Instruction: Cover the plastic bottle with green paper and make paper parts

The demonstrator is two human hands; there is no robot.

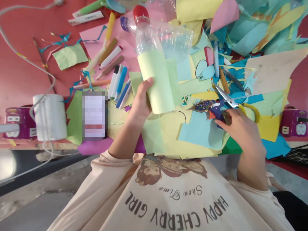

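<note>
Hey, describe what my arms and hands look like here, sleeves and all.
You wear loose, cream-coloured sleeves that stop well short of the hands. Your left hand and right hand are bare: no gloves, watch or bracelet shows.

Surface (pixel 14 77): red top, exposed at L and R margins of view. Floor (pixel 26 208): grey, mottled approx. mid-L. Dk. band (pixel 24 181) btwn. surface and floor. Bright glare patch (pixel 6 165), far L.
</note>
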